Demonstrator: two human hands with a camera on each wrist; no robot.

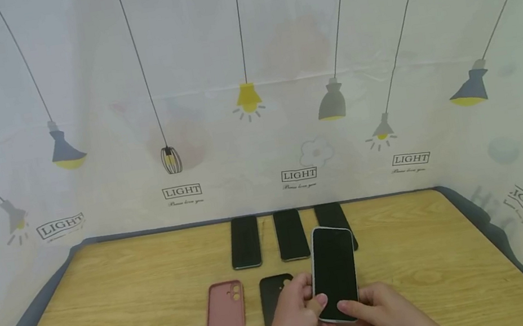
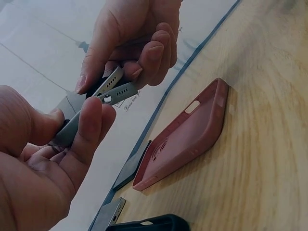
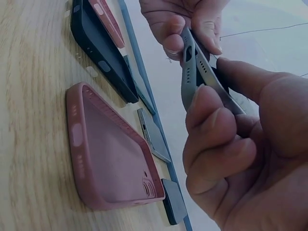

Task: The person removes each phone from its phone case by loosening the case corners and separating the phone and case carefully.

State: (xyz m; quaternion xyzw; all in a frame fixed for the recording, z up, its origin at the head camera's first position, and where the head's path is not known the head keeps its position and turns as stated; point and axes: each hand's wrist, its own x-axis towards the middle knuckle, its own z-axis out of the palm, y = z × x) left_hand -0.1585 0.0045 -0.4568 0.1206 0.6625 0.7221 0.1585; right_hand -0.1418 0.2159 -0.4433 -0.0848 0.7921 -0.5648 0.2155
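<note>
Both hands hold a dark-screened phone above the table, together with a grey phone case behind it. My left hand grips the lower left corner, thumb on the front and fingers under the case. At the lower right, my right hand pinches phone and case between thumb and curled fingers. Seen from the right wrist, the phone's silver bottom edge stands out of the case at an angle, with a wedge-shaped gap toward the right hand. The left end sits closer together.
Along the table's back edge lie a left phone, a middle phone and a partly covered right phone. Nearer are a pink case, a black case partly behind the left hand, and another pink case below the hands.
</note>
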